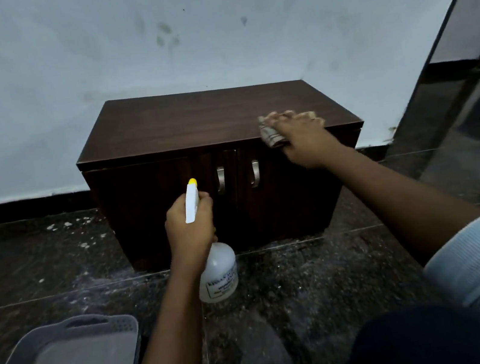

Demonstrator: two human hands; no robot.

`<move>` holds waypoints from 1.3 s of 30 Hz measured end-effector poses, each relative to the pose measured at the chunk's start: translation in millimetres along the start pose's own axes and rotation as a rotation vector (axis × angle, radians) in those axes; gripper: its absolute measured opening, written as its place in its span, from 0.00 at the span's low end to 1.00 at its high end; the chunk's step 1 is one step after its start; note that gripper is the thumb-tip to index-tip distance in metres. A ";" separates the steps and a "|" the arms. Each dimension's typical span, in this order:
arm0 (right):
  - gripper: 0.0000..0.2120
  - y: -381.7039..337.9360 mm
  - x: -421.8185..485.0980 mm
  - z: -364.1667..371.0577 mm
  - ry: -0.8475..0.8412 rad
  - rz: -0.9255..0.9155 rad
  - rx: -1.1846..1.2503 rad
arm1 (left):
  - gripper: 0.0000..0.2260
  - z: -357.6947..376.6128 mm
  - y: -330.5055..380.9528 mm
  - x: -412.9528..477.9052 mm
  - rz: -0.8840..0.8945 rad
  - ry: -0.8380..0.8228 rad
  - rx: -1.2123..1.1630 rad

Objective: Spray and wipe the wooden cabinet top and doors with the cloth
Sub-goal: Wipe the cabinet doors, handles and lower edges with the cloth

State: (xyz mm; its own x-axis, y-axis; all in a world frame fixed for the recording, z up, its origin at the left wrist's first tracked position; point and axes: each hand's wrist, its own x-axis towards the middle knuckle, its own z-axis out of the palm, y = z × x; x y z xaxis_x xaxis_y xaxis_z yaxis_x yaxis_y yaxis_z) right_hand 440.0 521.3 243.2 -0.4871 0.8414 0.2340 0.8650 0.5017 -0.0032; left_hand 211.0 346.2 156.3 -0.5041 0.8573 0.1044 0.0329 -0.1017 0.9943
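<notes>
Right hand (301,136) is pressing a cloth (270,135) on the cabinet (190,120) top's front corner; left hand (190,225) is gripping a spray bottle (215,268). Doors (156,202) likely remain unwiped.

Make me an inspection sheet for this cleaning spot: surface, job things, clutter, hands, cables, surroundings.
Surface: cabinet top, dark wood, with the cloth at its front right edge.
Job's things: cloth crumpled, partly over the edge; spray bottle translucent, yellow nozzle tip; doors shut, two metal handles.
Clutter: grey basket lower left; white specks on the floor.
Hands: left hand grips the spray bottle's neck; right hand holds the cloth on the top.
Cables: nothing seen.
Surroundings: smudged pale wall behind; dark glossy panel at right.
</notes>
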 end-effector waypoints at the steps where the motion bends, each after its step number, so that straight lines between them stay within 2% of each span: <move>1: 0.33 18.2 -6.8 0.4 0.010 0.079 -0.003 | 0.06 -0.3 1.4 -0.9 0.002 -0.012 0.004; 5: 0.37 79.1 -31.2 1.8 0.081 0.300 0.002 | 0.05 2.7 1.9 -5.9 -0.023 -0.051 -0.015; 8: 0.36 103.0 -37.9 8.2 0.140 0.412 0.090 | 0.04 6.3 0.5 -12.1 -0.056 -0.086 -0.039; 12: 0.39 91.4 -41.5 16.3 0.323 0.682 0.515 | 0.04 12.4 -3.5 -19.7 -0.063 -0.144 -0.008; 14: 0.34 81.5 -42.7 24.1 0.442 0.793 0.711 | 0.04 16.8 -5.1 -21.2 -0.058 -0.165 0.008; 16: 0.29 79.5 -44.7 38.1 0.492 0.842 0.845 | 0.05 21.7 -6.6 -21.3 -0.055 -0.185 0.026; 19: 0.19 80.7 -55.8 70.3 0.386 0.899 0.952 | 0.04 31.2 -11.4 -18.6 -0.065 -0.205 0.021; 21: 0.15 80.1 -65.8 93.5 0.300 0.906 0.933 | 0.04 37.0 -15.9 -16.0 -0.069 -0.216 0.022; 23: 0.18 84.9 -72.0 124.7 0.260 0.893 0.928 | 0.04 42.9 -21.8 -13.3 -0.070 -0.233 0.027; 26: 0.29 90.6 -79.9 171.2 0.203 0.883 1.039 | 0.04 49.9 -31.4 -9.8 -0.088 -0.262 0.044; 30: 0.22 128.3 -80.1 252.3 0.190 0.862 1.041 | 0.04 54.9 -45.8 -0.5 -0.126 -0.282 0.048; 32: 0.19 146.8 -80.6 292.2 0.134 0.920 1.074 | 0.03 55.4 -54.4 5.2 -0.147 -0.282 0.054; 34: 0.16 143.8 -84.5 301.6 0.123 1.016 1.175 | 0.03 56.8 -62.4 11.1 -0.158 -0.289 0.061; 36: 0.15 119.9 -84.2 284.9 0.190 1.119 1.310 | 0.04 59.3 -69.0 16.0 -0.145 -0.298 0.082; 39: 0.23 71.9 -71.6 242.2 0.521 1.208 1.350 | 0.05 65.6 -76.6 22.3 -0.117 -0.322 0.117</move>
State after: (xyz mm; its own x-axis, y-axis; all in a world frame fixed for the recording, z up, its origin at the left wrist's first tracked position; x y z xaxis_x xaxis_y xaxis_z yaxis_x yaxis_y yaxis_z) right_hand 508.0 545.8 -9.3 0.5342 0.8085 -0.2470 -0.1199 -0.2168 -0.9688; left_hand 253.8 406.3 83.9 -0.2133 0.9766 -0.0266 0.0991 0.0487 0.9939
